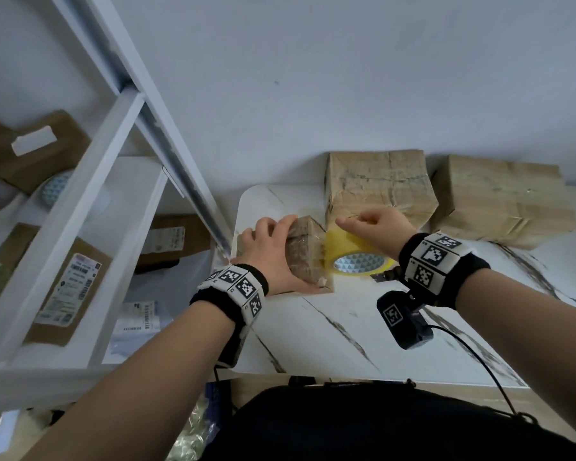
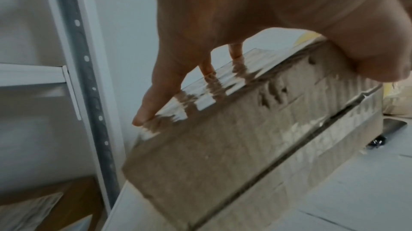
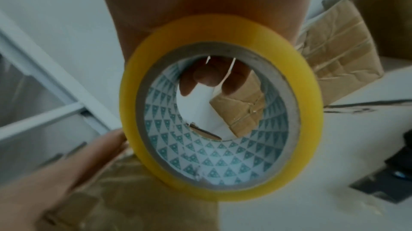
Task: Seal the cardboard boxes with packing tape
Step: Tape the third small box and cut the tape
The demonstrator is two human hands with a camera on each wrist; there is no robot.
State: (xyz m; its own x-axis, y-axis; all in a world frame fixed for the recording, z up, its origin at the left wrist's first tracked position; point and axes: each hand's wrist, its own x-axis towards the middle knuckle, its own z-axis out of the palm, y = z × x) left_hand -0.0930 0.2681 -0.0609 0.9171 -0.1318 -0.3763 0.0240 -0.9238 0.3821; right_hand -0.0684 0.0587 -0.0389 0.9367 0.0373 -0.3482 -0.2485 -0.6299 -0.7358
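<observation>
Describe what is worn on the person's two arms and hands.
Both forearms are bare, with no sleeves or gloves. The left hand and right hand each have a black wristband carrying white blocks printed with black square-code markers. A small black camera unit with a marker hangs below the right wrist, trailing a thin black cable.

Soft, even daylight, no hard shadows. Glare ripples on the taped small box [image 2: 223, 129]. Around it the wrist views blur; the shelf frame [image 1: 113, 161] left of it bows with wide-angle distortion.
</observation>
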